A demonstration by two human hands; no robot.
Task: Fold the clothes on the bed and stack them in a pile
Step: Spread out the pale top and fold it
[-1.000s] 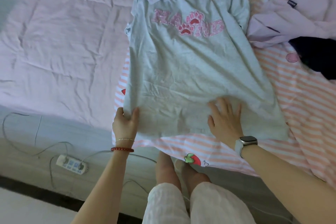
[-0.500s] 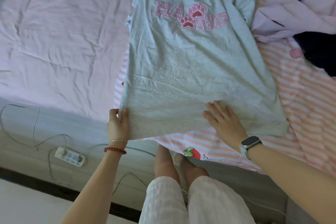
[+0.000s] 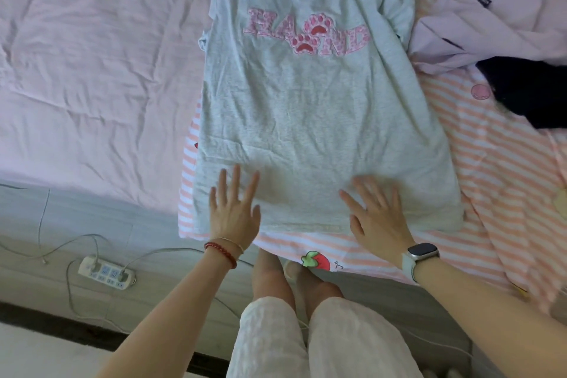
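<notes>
On bed (image 3: 92,70): 1 grey T-shirt (image 3: 313,120) spread flat, unfolded. Left hand (image 3: 234,212), right hand (image 3: 379,215) flat, fingers spread, pressing hem. Unfolded clothes (image 3: 506,24) heaped right. No pile visible; folding barely begun.

Power strip (image 3: 106,273): I'm seeing it lying on the floor beside the bed, cables trailing from it.
Floor (image 3: 36,353): showing pale past a dark strip.
Striped strawberry sheet (image 3: 491,181): draping over the bed's edge.
</notes>
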